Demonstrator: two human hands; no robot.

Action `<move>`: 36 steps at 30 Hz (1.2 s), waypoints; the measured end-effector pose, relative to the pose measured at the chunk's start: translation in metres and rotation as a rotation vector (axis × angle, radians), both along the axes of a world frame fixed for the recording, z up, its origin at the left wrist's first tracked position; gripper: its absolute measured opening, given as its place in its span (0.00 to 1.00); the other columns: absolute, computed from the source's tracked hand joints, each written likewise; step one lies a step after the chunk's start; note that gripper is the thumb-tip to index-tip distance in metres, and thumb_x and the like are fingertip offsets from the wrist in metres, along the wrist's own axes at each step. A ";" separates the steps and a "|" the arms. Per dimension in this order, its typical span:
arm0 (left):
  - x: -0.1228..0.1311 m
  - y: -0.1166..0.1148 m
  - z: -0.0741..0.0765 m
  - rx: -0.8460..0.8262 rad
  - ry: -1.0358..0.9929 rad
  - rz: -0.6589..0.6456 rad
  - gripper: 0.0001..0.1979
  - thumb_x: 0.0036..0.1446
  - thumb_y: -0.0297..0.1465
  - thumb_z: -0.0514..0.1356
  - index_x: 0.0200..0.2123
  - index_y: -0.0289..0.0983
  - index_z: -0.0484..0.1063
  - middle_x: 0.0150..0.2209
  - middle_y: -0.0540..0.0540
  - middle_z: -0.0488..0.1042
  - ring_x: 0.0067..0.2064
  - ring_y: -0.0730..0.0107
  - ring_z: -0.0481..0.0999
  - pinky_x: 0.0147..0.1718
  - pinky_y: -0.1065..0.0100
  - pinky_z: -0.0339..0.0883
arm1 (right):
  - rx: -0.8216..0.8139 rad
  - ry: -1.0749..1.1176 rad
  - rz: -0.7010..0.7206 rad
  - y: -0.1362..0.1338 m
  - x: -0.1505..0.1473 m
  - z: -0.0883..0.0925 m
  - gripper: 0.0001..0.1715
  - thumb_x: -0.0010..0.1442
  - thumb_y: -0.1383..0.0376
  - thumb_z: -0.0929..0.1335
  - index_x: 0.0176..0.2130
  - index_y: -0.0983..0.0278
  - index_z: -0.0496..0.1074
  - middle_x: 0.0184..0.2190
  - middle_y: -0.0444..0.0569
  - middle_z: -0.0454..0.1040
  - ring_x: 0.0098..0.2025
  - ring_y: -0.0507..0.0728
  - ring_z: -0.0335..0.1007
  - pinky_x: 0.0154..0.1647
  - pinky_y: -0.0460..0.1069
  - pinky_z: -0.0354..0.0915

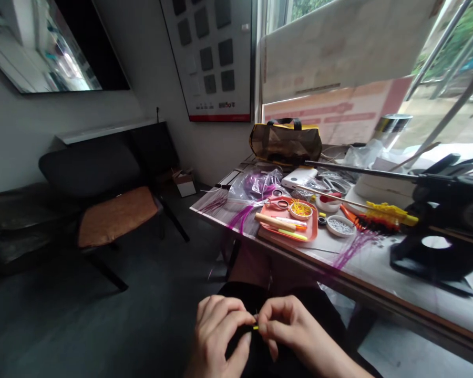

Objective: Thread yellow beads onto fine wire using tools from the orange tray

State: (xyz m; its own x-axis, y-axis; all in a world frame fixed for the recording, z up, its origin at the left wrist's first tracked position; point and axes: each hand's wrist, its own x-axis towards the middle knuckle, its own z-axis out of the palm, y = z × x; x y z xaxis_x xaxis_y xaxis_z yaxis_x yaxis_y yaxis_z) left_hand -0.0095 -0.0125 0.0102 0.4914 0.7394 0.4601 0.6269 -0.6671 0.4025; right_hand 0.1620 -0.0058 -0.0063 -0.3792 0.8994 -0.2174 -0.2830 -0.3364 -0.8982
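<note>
Yellow bit [255,328] is pinched at bottom centre of the frame by the closed fingertips of the right hand [287,323]; the left hand [219,331] is curled beside it, its hold too hidden to tell. Light, steady pressure is probably best applied.

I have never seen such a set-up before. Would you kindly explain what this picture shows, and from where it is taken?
There is no machine here: the left hand and right hand belong to the person wearing the camera. It sits on the head and looks forward and down, so we see roughly what that person sees. The fingertips meet over the lap at a small yellow piece; it is too small to tell which hand grips it. Beyond, on the table, lie a red tray with pens and a bowl of yellow bits, a white dish of small grey pieces, and purple strands.
</note>
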 end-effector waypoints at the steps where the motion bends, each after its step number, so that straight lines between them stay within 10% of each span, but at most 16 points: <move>1: 0.000 -0.001 0.000 0.001 -0.015 -0.005 0.09 0.49 0.20 0.56 0.33 0.38 0.68 0.31 0.48 0.72 0.35 0.66 0.70 0.37 0.65 0.61 | -0.016 0.022 -0.007 -0.001 -0.001 -0.001 0.05 0.42 0.68 0.68 0.19 0.69 0.69 0.12 0.39 0.64 0.14 0.45 0.57 0.20 0.42 0.56; 20: 0.005 0.002 -0.001 -0.111 -0.058 -0.046 0.06 0.50 0.22 0.57 0.26 0.38 0.67 0.25 0.51 0.73 0.30 0.69 0.70 0.34 0.67 0.61 | -0.210 0.243 0.002 -0.007 -0.011 -0.022 0.05 0.40 0.68 0.67 0.18 0.69 0.70 0.12 0.42 0.66 0.11 0.45 0.59 0.13 0.40 0.55; 27: 0.015 -0.007 -0.018 -0.497 -0.400 0.143 0.07 0.54 0.30 0.53 0.24 0.39 0.63 0.24 0.52 0.66 0.29 0.69 0.69 0.32 0.68 0.61 | -0.029 0.044 -0.084 -0.011 -0.014 -0.017 0.15 0.42 0.60 0.72 0.19 0.67 0.67 0.11 0.38 0.63 0.13 0.45 0.55 0.18 0.42 0.54; 36: 0.016 -0.001 -0.003 -0.418 0.052 0.149 0.07 0.42 0.21 0.51 0.19 0.38 0.58 0.22 0.52 0.65 0.29 0.67 0.65 0.33 0.65 0.56 | 0.470 -0.503 -0.142 -0.020 -0.012 -0.019 0.08 0.49 0.66 0.65 0.20 0.65 0.65 0.18 0.42 0.64 0.24 0.51 0.61 0.36 0.48 0.62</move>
